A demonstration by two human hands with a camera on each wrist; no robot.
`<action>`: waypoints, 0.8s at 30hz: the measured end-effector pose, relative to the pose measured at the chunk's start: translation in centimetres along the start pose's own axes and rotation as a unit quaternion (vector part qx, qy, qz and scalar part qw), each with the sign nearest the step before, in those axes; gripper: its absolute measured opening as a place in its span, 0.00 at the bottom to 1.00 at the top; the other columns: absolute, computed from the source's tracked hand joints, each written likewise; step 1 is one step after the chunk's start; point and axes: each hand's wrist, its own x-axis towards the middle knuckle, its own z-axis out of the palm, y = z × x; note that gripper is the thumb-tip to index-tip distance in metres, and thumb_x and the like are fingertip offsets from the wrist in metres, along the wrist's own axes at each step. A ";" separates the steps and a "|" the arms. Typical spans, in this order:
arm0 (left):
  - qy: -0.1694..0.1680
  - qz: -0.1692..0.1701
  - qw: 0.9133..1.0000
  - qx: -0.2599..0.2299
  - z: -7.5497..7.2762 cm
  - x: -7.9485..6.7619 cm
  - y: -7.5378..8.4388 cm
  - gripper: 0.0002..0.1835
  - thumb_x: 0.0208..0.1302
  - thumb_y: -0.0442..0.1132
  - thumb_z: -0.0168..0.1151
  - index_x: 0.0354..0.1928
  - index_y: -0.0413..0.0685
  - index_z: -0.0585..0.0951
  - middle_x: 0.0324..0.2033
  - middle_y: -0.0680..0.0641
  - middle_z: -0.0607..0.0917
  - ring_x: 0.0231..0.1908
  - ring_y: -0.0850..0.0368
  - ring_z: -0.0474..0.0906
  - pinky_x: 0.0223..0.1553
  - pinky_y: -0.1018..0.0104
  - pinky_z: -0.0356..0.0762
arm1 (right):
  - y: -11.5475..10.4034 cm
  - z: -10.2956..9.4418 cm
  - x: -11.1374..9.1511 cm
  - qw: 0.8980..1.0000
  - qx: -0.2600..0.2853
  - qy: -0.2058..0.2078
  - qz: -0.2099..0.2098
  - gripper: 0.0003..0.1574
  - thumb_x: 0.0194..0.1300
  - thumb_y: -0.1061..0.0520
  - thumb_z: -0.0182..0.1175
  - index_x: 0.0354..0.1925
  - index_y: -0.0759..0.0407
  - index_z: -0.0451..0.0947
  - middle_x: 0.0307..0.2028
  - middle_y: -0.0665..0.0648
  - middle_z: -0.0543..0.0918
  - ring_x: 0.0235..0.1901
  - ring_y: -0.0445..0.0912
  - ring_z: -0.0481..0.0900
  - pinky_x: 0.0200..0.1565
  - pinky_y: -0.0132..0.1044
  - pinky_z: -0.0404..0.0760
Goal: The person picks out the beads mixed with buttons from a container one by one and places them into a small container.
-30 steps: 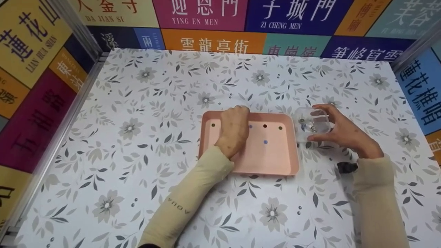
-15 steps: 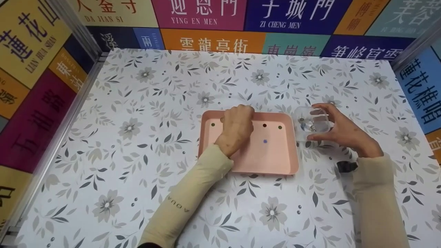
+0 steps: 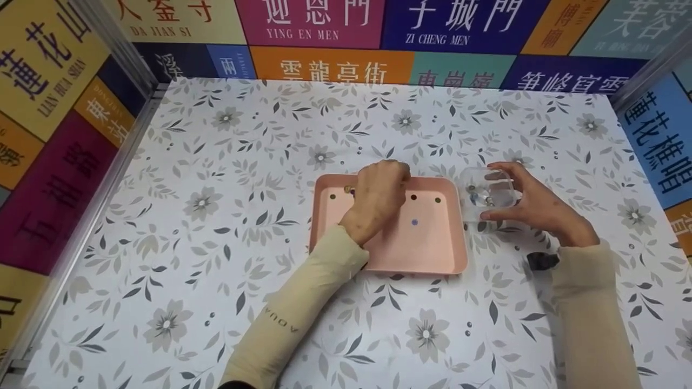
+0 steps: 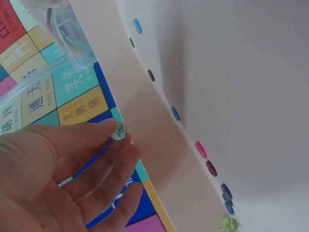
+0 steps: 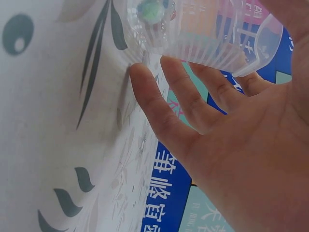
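Note:
My left hand (image 3: 378, 194) is over the far side of the pink tray (image 3: 462, 237). In the left wrist view, its thumb and forefinger pinch a glass marble (image 4: 119, 130) with a yellow and blue swirl, beside the tray's far wall. A yellowish marble (image 4: 229, 224) lies in the tray along a row of coloured dots (image 4: 200, 149); others are partly hidden under the hand in the head view. My right hand (image 3: 546, 205) grips a clear plastic box (image 3: 505, 192) just right of the tray, its thumb and fingers on opposite sides. Several marbles, one of them green (image 5: 150, 10), are inside the box.
A small black object (image 3: 543, 261) is by the right wrist. The table is covered by a floral cloth (image 3: 227, 302). Panels with large printed characters (image 3: 319, 24) stand along the back and both sides.
My left hand has shifted right along the tray's far side, uncovering a marble near the left end of the dots. The right hand and the clear box have stayed put.

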 end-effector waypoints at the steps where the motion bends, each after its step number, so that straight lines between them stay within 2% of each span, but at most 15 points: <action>1: 0.001 0.005 1.000 -0.002 0.1 0.0 0.0 0.13 0.66 0.29 0.61 0.39 0.52 0.92 0.38 0.51 0.93 0.35 0.55 0.88 0.41 0.56 0.86 | 0.0 0.1 0.0 1.000 0.000 0.000 -0.001 0.66 0.55 0.53 0.81 0.80 0.48 0.51 0.75 0.65 0.66 0.76 0.68 0.60 0.68 0.70 0.66; 5: -0.006 0.023 1.000 -0.005 0.3 0.0 0.2 0.12 0.67 0.31 0.63 0.43 0.53 0.92 0.41 0.52 0.93 0.39 0.54 0.90 0.43 0.57 0.86 | 0.1 0.3 0.1 1.000 0.002 -0.001 -0.002 0.67 0.55 0.53 0.81 0.80 0.49 0.50 0.76 0.65 0.65 0.75 0.66 0.62 0.67 0.68 0.69; 10: -0.009 0.032 0.999 -0.003 0.4 0.1 0.5 0.11 0.68 0.35 0.64 0.44 0.55 0.92 0.43 0.54 0.93 0.40 0.56 0.90 0.44 0.58 0.86 | 0.1 0.4 -0.1 1.000 0.005 0.000 -0.005 0.66 0.55 0.53 0.81 0.80 0.49 0.51 0.76 0.66 0.65 0.78 0.70 0.56 0.70 0.73 0.63; 13: -0.014 0.035 0.999 -0.008 0.3 0.1 0.8 0.10 0.70 0.36 0.65 0.46 0.55 0.92 0.44 0.54 0.93 0.41 0.57 0.90 0.44 0.59 0.86 | 0.1 0.3 -0.2 1.000 0.003 -0.001 -0.005 0.67 0.55 0.53 0.81 0.80 0.48 0.51 0.76 0.66 0.65 0.78 0.73 0.54 0.69 0.75 0.62; 24: 0.000 0.054 0.997 -0.049 0.4 0.6 1.6 0.08 0.72 0.42 0.66 0.46 0.55 0.92 0.43 0.54 0.93 0.41 0.58 0.89 0.44 0.63 0.85 | 0.0 -0.3 0.0 1.000 0.004 -0.006 0.015 0.68 0.54 0.51 0.81 0.81 0.46 0.50 0.77 0.63 0.65 0.79 0.69 0.53 0.72 0.73 0.58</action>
